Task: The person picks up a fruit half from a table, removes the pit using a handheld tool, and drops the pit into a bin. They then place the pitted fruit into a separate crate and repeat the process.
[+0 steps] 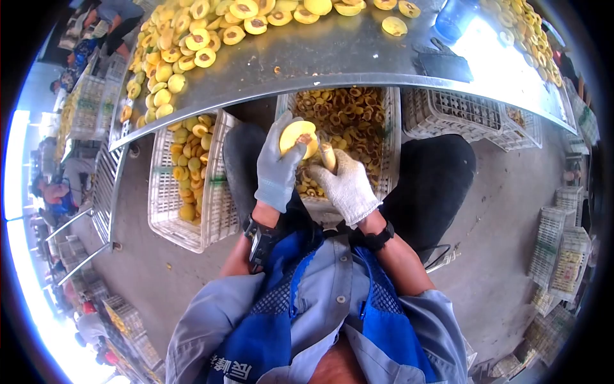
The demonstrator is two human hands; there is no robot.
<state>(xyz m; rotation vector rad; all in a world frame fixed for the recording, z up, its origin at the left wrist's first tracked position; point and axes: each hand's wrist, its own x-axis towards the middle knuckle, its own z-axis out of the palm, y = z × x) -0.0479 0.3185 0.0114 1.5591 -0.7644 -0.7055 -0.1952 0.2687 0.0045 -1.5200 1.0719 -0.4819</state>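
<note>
A yellow peach half (pixel 294 133), its brown pit cavity turned toward the right, sits in the grey-gloved fingers of my left hand (pixel 276 171). My right hand (pixel 350 187), in a white knit glove, is closed around the wooden handle of a small pitting tool (pixel 329 157). The tool's head is right beside the peach's brown centre; its exact shape is hard to make out. Both hands are over a white crate (pixel 390 131) of brownish peach scraps between my knees. At my left stands another white crate (pixel 220 185) with yellow peach halves.
The steel table (pixel 358 57) runs across the front, with a pile of peach halves (pixel 211 32) at its left. Dark gloves (pixel 444 63) and a blue container (pixel 455 20) lie at the right. Stacked crates (pixel 454 112) stand under the table. People work at far left.
</note>
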